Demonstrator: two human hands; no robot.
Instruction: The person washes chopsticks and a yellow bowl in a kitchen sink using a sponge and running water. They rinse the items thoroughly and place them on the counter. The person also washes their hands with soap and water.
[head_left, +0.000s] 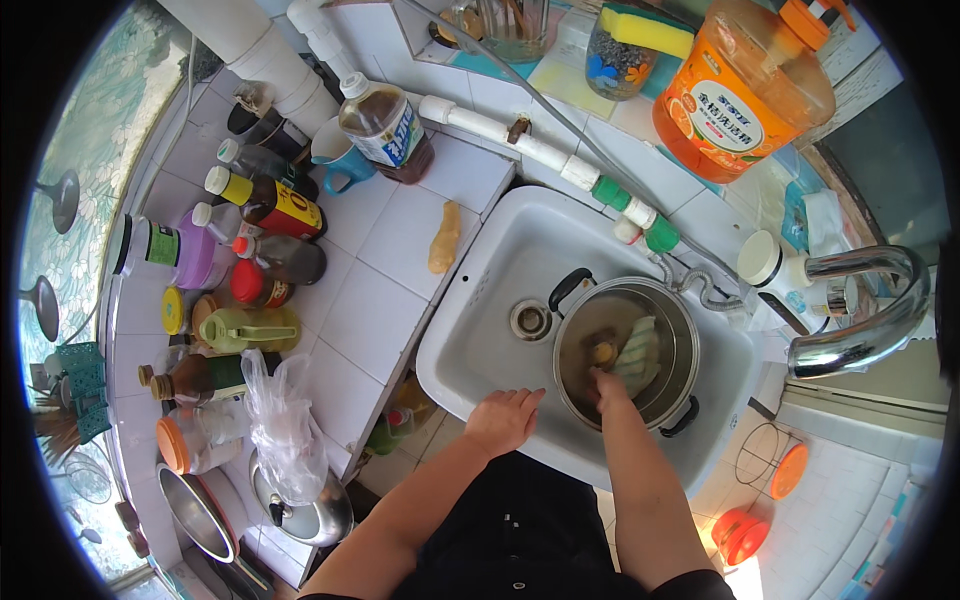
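Note:
In the white sink stands a steel pot with black handles, holding murky water. My right hand reaches into it, with the fingertips partly hidden in the water. Close to those fingers is a small brown and yellowish lump; whether they grip it is unclear. A pale green striped cloth lies in the pot just right of the lump. My left hand holds nothing and hangs over the sink's front edge, palm down, left of the pot. The drain shows beside the pot.
A knobbly ginger root lies on the tiled counter at left, near several bottles and a plastic bag. A curved chrome faucet juts in at right. An orange detergent jug and a yellow sponge stand behind.

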